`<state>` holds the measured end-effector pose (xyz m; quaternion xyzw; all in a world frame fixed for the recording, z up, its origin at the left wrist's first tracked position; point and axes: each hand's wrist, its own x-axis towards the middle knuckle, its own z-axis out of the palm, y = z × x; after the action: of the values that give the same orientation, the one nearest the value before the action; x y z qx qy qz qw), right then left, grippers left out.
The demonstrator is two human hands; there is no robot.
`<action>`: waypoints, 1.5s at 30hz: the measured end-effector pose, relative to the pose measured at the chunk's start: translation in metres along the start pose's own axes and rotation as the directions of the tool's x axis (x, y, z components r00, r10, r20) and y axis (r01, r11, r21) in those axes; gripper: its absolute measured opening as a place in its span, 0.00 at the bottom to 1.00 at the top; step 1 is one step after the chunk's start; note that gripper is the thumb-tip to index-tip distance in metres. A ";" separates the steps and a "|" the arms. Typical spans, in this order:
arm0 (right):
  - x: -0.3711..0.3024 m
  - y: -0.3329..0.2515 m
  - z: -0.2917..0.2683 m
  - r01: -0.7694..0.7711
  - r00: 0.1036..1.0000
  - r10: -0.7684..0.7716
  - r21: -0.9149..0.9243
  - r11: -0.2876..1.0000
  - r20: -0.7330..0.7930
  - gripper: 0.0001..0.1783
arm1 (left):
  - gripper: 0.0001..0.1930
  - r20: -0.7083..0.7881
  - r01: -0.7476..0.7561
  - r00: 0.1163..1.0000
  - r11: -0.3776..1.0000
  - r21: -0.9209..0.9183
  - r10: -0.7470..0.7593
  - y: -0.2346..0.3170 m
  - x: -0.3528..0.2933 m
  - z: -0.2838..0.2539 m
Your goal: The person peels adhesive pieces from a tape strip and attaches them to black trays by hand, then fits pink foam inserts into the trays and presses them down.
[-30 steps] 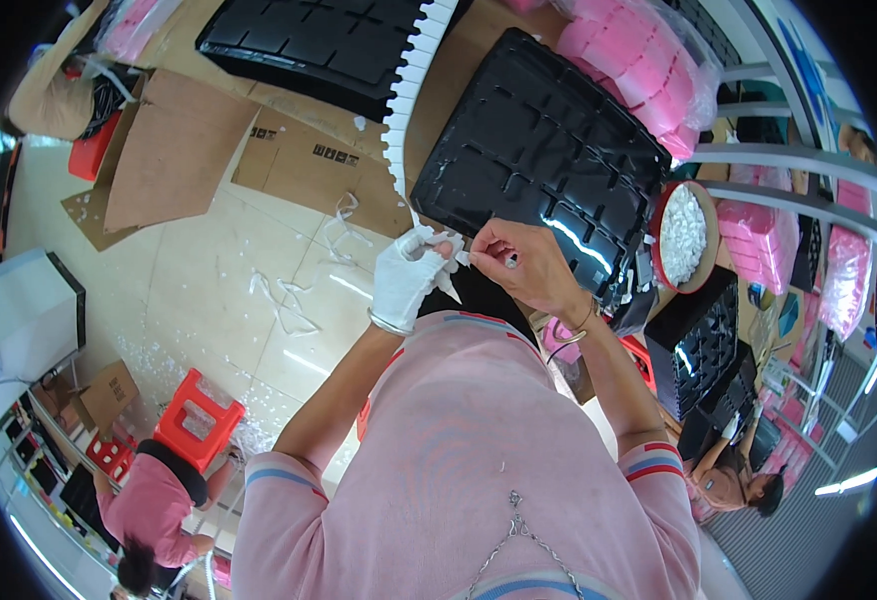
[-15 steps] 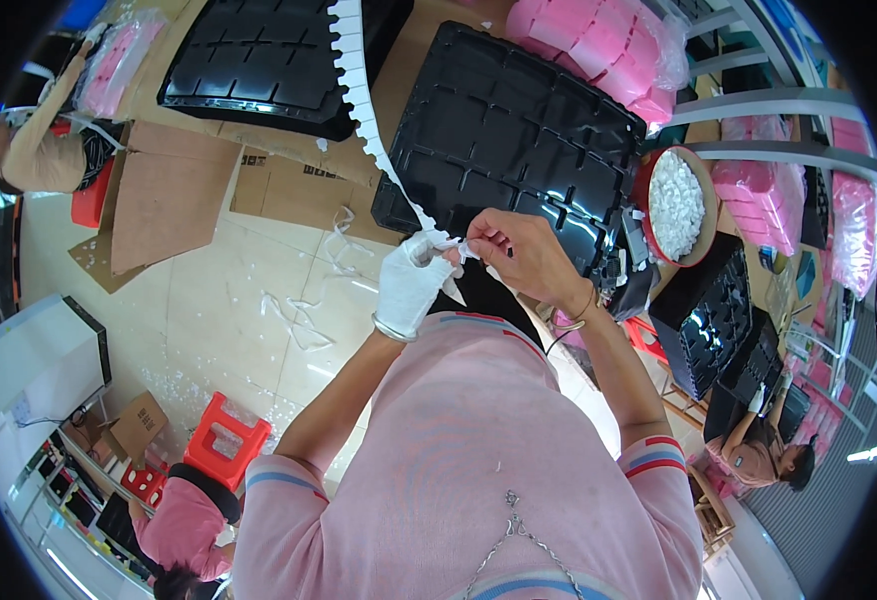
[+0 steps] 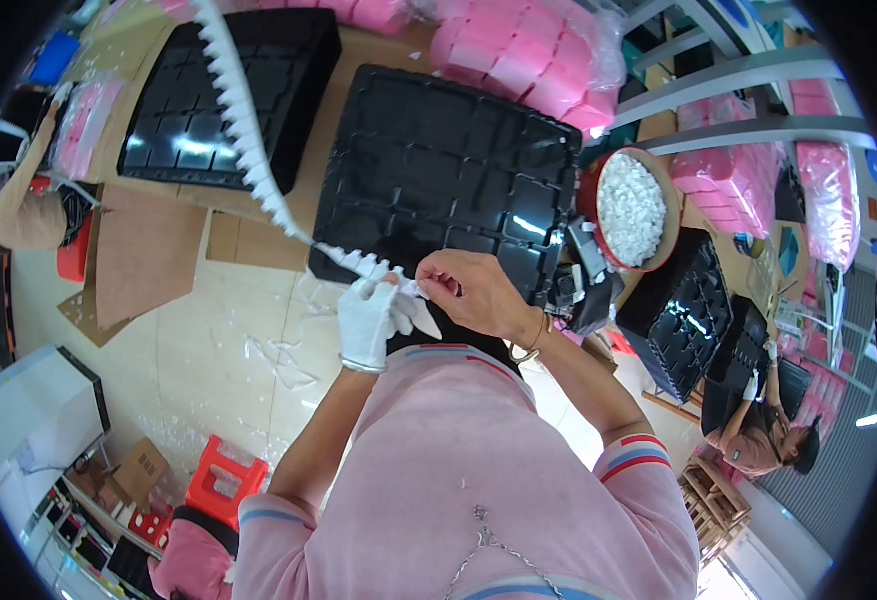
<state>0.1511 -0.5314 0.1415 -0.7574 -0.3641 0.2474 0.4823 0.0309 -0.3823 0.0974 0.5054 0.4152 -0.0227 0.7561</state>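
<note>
A long white strip (image 3: 234, 110) with a row of toothed tabs arcs from the far left edge of the workbench down to my hands. My left hand (image 3: 367, 322), in a white glove, is closed around its near end. Bare and curled, my right hand (image 3: 479, 292) pinches at the strip's tip beside the left fingertips. The exact grip there is partly hidden by the fingers. Just beyond both hands lies a black moulded plastic tray (image 3: 439, 165). To its right, a red-sided round bowl (image 3: 671, 225) holds many small white pieces (image 3: 631, 205).
Another black tray (image 3: 184, 110) lies far left. Pink foam blocks (image 3: 519, 50) are behind the near tray. Grey metal bars (image 3: 729, 85) cross at the right. Cardboard (image 3: 149, 255) and white scraps (image 3: 281, 362) are at left; a red stool (image 3: 224, 485) stands behind. Co-workers (image 3: 759, 435) sit nearby.
The strip now bows toward the far left instead of running nearly straight away from me. My view has shifted, so the trays and bowl appear further left. Both hands remain together at the strip's end.
</note>
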 end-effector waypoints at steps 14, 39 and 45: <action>0.052 0.110 -0.206 -0.039 0.988 -0.069 -0.663 0.748 -0.136 0.05 | 0.08 -0.405 -0.014 0.914 0.999 -0.052 -0.008 -0.085 0.020 -0.080; 0.074 0.163 -0.204 0.011 0.971 -0.202 -0.827 0.562 -0.125 0.08 | 0.08 -0.456 -0.043 0.889 0.999 0.024 0.049 -0.083 0.048 -0.088; 0.058 0.155 -0.184 0.075 0.981 -0.185 -0.792 0.606 -0.049 0.06 | 0.07 -0.465 -0.146 0.878 0.988 -0.043 0.110 -0.072 0.046 -0.087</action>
<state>0.3686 -0.6288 0.0750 -0.8773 -0.4585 -0.0213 0.1402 -0.0243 -0.3318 0.0007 0.4932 0.5492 0.1640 0.6544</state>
